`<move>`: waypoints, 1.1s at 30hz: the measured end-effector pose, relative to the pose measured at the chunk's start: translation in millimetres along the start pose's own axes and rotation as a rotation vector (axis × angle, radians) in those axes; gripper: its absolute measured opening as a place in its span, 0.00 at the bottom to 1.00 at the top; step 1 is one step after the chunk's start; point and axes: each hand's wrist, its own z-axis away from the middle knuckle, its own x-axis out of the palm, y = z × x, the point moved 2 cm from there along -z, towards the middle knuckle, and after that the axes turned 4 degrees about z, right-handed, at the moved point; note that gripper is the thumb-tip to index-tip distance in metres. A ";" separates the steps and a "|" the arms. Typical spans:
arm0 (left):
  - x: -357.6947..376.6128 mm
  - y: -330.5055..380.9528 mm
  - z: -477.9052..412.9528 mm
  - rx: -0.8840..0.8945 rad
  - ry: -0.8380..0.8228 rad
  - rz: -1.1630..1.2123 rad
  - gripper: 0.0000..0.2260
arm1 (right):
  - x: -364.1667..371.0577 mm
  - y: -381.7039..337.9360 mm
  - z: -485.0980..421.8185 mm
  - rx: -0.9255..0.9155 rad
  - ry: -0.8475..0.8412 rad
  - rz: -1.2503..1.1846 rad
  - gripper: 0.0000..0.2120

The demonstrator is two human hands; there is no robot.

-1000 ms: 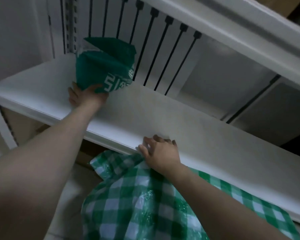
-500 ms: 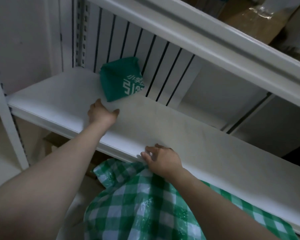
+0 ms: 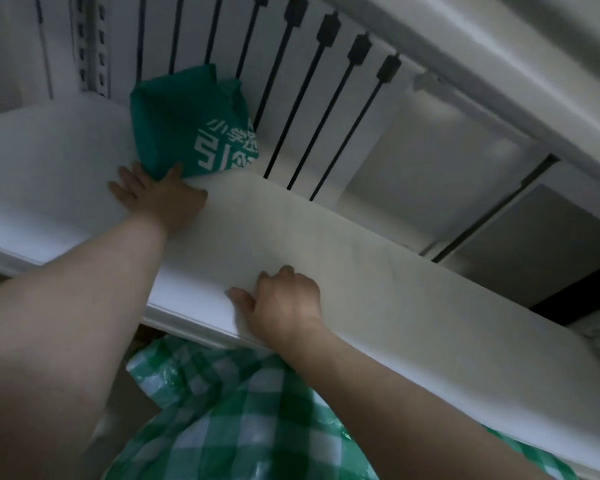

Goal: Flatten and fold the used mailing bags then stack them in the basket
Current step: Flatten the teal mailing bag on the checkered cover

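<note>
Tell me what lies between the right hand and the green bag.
Only bare white shelf separates the right hand from the green bag, in the head view.

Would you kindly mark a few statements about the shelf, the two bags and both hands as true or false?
1. The green mailing bag sits on the white shelf. True.
2. The left hand lifts that bag clear of the shelf. False: it lies flat on the shelf, fingers touching the bag's lower corner.
3. The right hand rests at the shelf's front edge. True.
4. The checked bag lies on top of the shelf. False: it is below the shelf, under the arms.
</note>
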 end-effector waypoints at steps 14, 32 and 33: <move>-15.0 17.0 104.5 0.254 0.251 0.524 0.05 | -8.8 7.6 14.9 0.032 -0.042 -0.039 0.32; -35.4 49.4 405.6 0.640 -0.088 0.320 0.19 | -24.6 120.1 231.2 0.603 0.034 -2.633 0.37; -31.3 52.7 414.4 0.685 -0.153 0.291 0.19 | -24.3 129.7 239.3 0.686 0.052 -2.643 0.31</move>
